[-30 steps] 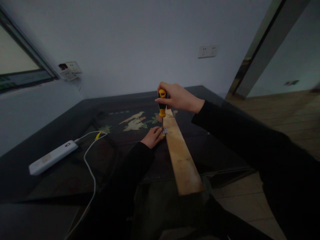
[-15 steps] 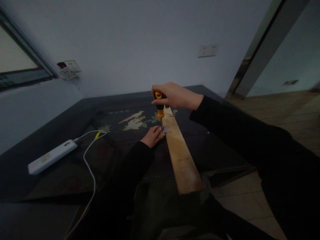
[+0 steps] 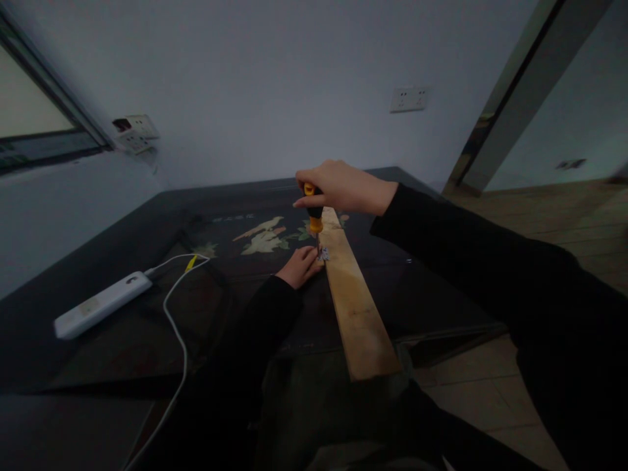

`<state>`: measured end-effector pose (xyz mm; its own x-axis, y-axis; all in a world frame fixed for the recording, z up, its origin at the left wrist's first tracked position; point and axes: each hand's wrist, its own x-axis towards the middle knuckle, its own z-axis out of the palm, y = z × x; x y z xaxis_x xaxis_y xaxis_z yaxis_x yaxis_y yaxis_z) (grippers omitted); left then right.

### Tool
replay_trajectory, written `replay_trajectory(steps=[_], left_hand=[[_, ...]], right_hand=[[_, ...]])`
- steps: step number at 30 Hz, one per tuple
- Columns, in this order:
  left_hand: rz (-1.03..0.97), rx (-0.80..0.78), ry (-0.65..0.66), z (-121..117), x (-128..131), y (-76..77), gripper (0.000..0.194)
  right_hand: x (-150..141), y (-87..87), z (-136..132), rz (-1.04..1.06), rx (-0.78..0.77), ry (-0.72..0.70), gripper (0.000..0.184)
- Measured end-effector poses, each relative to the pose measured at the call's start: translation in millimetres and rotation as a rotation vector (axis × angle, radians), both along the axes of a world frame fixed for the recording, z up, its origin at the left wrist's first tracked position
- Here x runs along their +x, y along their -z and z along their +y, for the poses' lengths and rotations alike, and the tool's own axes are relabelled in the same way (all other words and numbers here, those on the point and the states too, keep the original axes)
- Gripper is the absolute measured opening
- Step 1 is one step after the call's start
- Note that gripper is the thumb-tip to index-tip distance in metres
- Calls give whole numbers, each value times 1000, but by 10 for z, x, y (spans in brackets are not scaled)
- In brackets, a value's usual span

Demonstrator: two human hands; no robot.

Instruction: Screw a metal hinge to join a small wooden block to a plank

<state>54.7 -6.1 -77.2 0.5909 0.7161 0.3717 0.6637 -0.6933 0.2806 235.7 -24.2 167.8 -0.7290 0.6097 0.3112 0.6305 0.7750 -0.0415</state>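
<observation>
My right hand is closed around the black-and-yellow handle of a screwdriver, held upright. Its shaft points down to a small silver metal hinge at the left edge of a long wooden board. Low beside the board, my left hand has its fingers together and pressed at the hinge, where a bit of light wood shows beneath them. The screw under the tip is too small to make out. The board lies lengthwise, its near end reaching past the table edge over my lap.
The dark table carries a painted bird and flowers. At left lies a white power strip with a white cable trailing off the near edge. A wall with sockets stands behind the table.
My right hand and the screwdriver handle have shifted very slightly, the wrist turning a little. My left hand, the hinge and the board stay in place.
</observation>
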Motion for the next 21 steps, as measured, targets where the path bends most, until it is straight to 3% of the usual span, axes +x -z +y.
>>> replay_trajectory(steps=[5,10,21], left_hand=[[27,-20,-3,-9,5,-19,59],[16,-28,10,-2,-7,-20,59],[-50,-43,34,30,-24,26,63]], right_hand=[[-102,-1,-29,-53,126,100,41],[-202,-13,44,-25,61,64,28],[-101,-191,45,31,-639,-64,30]])
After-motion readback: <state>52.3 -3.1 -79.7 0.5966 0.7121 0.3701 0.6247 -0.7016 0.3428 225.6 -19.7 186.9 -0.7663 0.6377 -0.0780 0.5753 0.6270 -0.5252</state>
